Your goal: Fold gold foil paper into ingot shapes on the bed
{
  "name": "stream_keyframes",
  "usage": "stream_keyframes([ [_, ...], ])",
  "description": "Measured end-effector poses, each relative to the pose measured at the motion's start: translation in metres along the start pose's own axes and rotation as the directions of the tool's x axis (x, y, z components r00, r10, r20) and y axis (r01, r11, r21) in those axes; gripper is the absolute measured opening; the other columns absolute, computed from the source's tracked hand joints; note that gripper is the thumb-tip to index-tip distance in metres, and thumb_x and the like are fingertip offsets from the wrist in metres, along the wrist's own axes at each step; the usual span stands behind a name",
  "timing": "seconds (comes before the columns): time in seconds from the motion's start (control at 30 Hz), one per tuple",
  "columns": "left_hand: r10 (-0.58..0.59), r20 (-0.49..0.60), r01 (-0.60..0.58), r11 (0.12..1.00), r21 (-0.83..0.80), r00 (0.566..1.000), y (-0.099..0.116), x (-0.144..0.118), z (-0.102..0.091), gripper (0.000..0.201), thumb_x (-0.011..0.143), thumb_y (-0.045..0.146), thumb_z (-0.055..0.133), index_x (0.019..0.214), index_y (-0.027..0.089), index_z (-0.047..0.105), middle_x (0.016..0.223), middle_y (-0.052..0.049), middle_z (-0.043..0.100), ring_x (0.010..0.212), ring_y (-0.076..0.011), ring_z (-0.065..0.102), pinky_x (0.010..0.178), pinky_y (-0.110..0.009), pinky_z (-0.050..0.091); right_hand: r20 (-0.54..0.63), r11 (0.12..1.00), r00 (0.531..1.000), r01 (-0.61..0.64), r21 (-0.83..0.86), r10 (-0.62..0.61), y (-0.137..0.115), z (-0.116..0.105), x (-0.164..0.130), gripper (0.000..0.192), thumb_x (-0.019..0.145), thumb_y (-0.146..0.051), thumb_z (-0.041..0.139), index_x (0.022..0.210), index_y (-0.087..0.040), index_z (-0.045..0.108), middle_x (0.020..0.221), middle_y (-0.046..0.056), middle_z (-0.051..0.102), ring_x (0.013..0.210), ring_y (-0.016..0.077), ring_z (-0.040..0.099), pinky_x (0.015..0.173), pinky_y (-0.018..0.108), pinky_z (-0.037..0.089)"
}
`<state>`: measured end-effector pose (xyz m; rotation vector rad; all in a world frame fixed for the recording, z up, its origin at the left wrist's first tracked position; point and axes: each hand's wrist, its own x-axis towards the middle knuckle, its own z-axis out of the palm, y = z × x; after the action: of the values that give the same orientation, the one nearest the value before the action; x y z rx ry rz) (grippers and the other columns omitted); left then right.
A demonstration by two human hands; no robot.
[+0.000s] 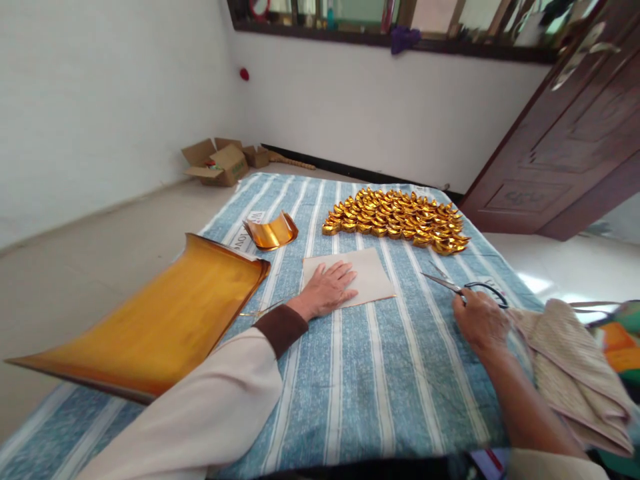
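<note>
While the left hand (327, 290) lies flat, fingers spread, on the pale sheet (371, 277) mid-frame, the right hand (483, 323) grips the scissors (456, 288) at centre right, blades slanting up-left, near the sheet, not touching.

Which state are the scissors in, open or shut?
Open: the scissors, held in the right hand, show two blades with their tips apart.
</note>
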<state>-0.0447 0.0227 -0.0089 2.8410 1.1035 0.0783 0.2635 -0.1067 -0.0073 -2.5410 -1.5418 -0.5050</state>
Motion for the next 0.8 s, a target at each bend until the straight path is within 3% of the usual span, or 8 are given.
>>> stream_keyframes([
  [0.1,-0.001,-0.029,0.002,0.999,0.044,1.000,-0.002,-0.001,0.001,0.046,0.099,0.045,0.039,0.138,0.021,0.047,0.152,-0.013,0.039,0.140,-0.0281,0.034,0.109,-0.054,0.026,0.131,0.996,0.988,-0.083,-0.038,0.087,-0.002,0.003,0.009,0.032,0.095,-0.027,0.040,0.101,-0.014,0.069,0.091,0.013,0.068,0.084,0.0257,0.064,0.060,0.030,0.037],
  [0.2,0.015,-0.076,-0.009,0.997,0.080,0.997,-0.003,-0.005,0.002,0.042,0.099,0.043,0.041,0.134,0.020,0.051,0.148,-0.013,0.045,0.138,-0.0282,0.039,0.109,-0.054,0.028,0.166,0.994,0.981,-0.095,-0.060,0.104,-0.006,0.006,0.009,0.033,0.095,-0.029,0.040,0.099,-0.013,0.069,0.094,0.015,0.067,0.086,0.0272,0.064,0.062,0.032,0.040],
  [0.3,0.040,-0.119,-0.028,0.995,0.096,0.992,-0.001,-0.013,0.001,0.040,0.099,0.042,0.042,0.131,0.019,0.053,0.144,-0.013,0.050,0.135,-0.0274,0.042,0.109,-0.054,0.028,0.089,0.997,0.995,-0.044,-0.066,0.050,-0.014,0.005,0.002,0.031,0.093,-0.031,0.045,0.093,-0.013,0.069,0.093,0.015,0.066,0.086,0.0287,0.062,0.066,0.035,0.041],
  [0.4,0.060,-0.165,-0.044,0.994,0.099,0.984,0.006,-0.023,0.000,0.043,0.098,0.045,0.045,0.131,0.018,0.052,0.143,-0.014,0.051,0.135,-0.0280,0.042,0.110,-0.056,0.027,-0.053,0.988,0.988,0.147,0.052,-0.144,-0.032,0.003,-0.007,0.024,0.092,-0.029,0.049,0.090,-0.015,0.069,0.090,0.012,0.065,0.085,0.0265,0.060,0.072,0.035,0.042],
  [0.5,0.062,-0.172,-0.046,0.995,0.092,0.983,0.014,-0.031,-0.001,0.051,0.093,0.050,0.053,0.131,0.017,0.050,0.141,-0.016,0.052,0.135,-0.0306,0.042,0.109,-0.058,0.026,-0.183,0.868,0.900,0.432,0.246,-0.396,-0.061,0.000,-0.017,0.019,0.091,-0.025,0.051,0.090,-0.017,0.068,0.094,0.010,0.065,0.089,0.0235,0.058,0.078,0.033,0.043],
  [0.57,0.053,-0.170,-0.039,0.996,0.083,0.984,0.020,-0.034,-0.001,0.048,0.092,0.048,0.056,0.128,0.016,0.052,0.137,-0.016,0.055,0.131,-0.0308,0.045,0.109,-0.059,0.027,-0.239,0.782,0.843,0.537,0.316,-0.483,-0.081,-0.003,-0.021,0.015,0.089,-0.025,0.056,0.096,-0.018,0.067,0.101,0.010,0.064,0.095,0.0244,0.057,0.081,0.034,0.044],
  [0.7,0.046,-0.196,-0.032,0.997,0.073,0.980,0.027,-0.037,0.000,0.035,0.093,0.040,0.057,0.118,0.016,0.056,0.128,-0.015,0.059,0.126,-0.0297,0.050,0.108,-0.058,0.028,-0.247,0.669,0.764,0.643,0.374,-0.596,-0.112,-0.009,-0.024,0.022,0.084,-0.028,0.065,0.104,-0.019,0.064,0.110,0.011,0.062,0.108,0.0280,0.052,0.089,0.038,0.043],
  [0.8,0.043,-0.213,-0.029,0.997,0.068,0.976,0.030,-0.041,-0.002,0.029,0.092,0.035,0.058,0.114,0.016,0.056,0.123,-0.014,0.062,0.122,-0.0292,0.052,0.108,-0.057,0.030,-0.236,0.608,0.722,0.681,0.408,-0.651,-0.122,-0.012,-0.027,0.022,0.084,-0.029,0.067,0.102,-0.019,0.062,0.106,0.011,0.061,0.108,0.0284,0.051,0.090,0.040,0.042],
])
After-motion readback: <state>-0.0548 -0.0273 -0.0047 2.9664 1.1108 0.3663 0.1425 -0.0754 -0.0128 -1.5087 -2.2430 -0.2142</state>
